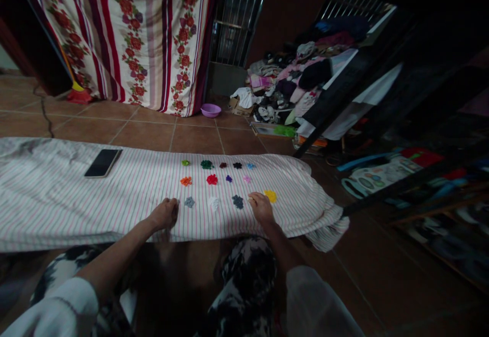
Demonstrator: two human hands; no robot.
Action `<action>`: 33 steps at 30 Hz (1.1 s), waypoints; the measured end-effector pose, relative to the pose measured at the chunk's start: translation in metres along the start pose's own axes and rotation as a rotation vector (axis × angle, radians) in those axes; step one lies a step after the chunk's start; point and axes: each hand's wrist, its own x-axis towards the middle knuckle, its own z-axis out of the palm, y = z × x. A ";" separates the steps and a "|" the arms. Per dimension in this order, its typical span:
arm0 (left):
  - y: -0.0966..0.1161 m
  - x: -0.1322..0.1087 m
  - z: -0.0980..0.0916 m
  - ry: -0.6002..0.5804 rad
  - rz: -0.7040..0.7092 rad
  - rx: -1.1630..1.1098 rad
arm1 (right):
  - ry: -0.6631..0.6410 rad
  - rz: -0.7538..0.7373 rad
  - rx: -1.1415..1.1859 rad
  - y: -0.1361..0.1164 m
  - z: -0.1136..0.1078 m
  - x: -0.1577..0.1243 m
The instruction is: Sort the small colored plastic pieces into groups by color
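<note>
My left hand (165,213) rests at the cloth's near side, fingers curled in; whatever it may hold is hidden. Just right of it lies a light grey pile (189,202) of small pieces. My right hand (260,207) is between a dark grey pile (237,201) and a yellow pile (270,196), fingers bent together, their contents too small to make out. A white pile (214,203) sits between the hands. Farther back are orange (186,181), red (212,179), purple (228,178) and pink (247,179) piles, then a row with dark green (207,164) and black (237,165) ones.
A striped cloth (145,194) covers the low surface, with a phone (103,163) at its left. Beyond are a floral curtain (153,36), a purple basin (211,110) and a heap of clothes (294,80). A dark slanted post (344,92) stands to the right.
</note>
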 end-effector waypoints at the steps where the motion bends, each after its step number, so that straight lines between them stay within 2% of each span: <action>1: 0.000 0.000 0.000 -0.001 0.001 0.000 | 0.014 0.003 0.012 0.000 0.000 0.000; 6: -0.003 0.001 0.004 -0.005 0.009 0.009 | 0.036 0.025 0.020 -0.004 0.004 0.000; 12: -0.005 0.003 0.006 0.001 0.009 0.004 | 0.122 0.040 -0.009 -0.010 0.010 -0.003; 24: -0.004 0.002 0.003 0.004 0.012 -0.016 | 0.109 0.028 -0.020 -0.011 0.008 -0.003; 27: -0.003 0.001 0.002 0.007 0.020 -0.018 | 0.125 0.021 -0.015 -0.009 0.006 -0.001; 33: -0.005 0.003 0.005 0.005 0.019 -0.009 | 0.246 0.040 -0.054 0.008 -0.010 0.000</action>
